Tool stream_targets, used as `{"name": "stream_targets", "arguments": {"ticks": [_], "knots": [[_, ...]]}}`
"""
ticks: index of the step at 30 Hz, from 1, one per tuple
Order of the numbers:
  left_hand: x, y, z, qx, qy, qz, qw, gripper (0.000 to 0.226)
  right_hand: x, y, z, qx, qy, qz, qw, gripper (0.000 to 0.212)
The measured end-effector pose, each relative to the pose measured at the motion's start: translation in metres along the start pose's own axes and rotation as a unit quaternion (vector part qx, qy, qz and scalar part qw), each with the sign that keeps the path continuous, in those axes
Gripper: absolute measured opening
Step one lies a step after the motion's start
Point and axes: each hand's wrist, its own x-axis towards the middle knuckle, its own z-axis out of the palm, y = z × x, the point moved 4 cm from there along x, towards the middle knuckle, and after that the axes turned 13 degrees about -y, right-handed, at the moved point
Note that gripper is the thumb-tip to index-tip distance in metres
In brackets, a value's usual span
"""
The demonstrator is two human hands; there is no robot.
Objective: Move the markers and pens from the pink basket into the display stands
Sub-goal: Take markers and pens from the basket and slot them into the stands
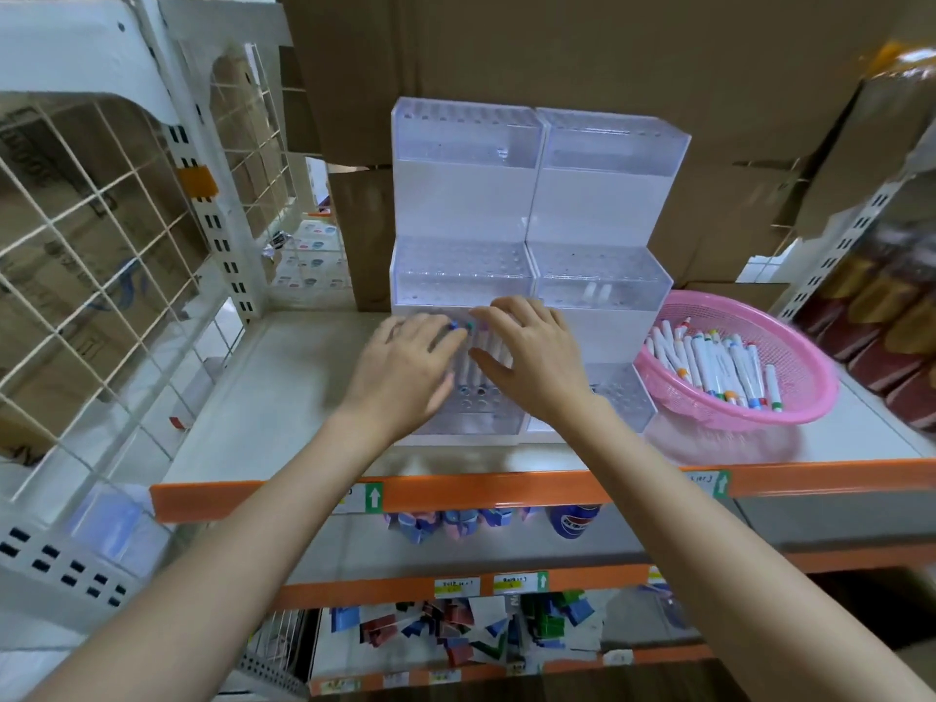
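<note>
Nearest, the orange shelf edge (pixel 481 491), with both forearms reaching over it. The left hand (pixel 405 367) and right hand (pixel 532 357) meet above the lowest tier of the left display stand (pixel 456 205), where a few upright markers (pixel 478 357) sit in its holes. The right fingers (pixel 501 311) are straight and spread across the caps. The left fingers (pixel 440 331) reach a blue cap; whether they pinch it, I cannot tell. Just beside the right display stand (pixel 608 195) is the pink basket (pixel 810 397), holding loose markers (pixel 719 367). Cardboard boxes (pixel 557 53) stand behind.
</note>
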Motion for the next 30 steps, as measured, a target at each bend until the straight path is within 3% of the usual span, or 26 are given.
{"name": "stream_targets", "arguments": {"ticks": [5, 12, 20, 25, 30], "knots": [[0.027, 0.042, -0.003, 0.038, 0.0, 0.017, 0.999, 0.057, -0.029, 0.044, -0.012, -0.015, -0.042, 0.061, 0.997, 0.045], [0.079, 0.129, 0.002, -0.032, 0.002, 0.101, 0.994, 0.061, -0.081, 0.117, -0.034, -0.022, -0.094, 0.142, 0.985, 0.053], [0.135, 0.21, 0.025, -0.056, -0.032, 0.154, 0.986, 0.045, -0.128, 0.208, -0.067, -0.031, -0.112, 0.192, 0.975, 0.049], [0.169, 0.241, 0.037, -0.056, -0.046, 0.151, 0.986, 0.045, -0.141, 0.255, -0.069, -0.003, -0.16, 0.244, 0.957, 0.054], [0.201, 0.26, 0.058, -0.142, -0.148, 0.082, 0.975, 0.047, -0.14, 0.286, -0.05, 0.041, -0.243, 0.268, 0.931, 0.058]]}}
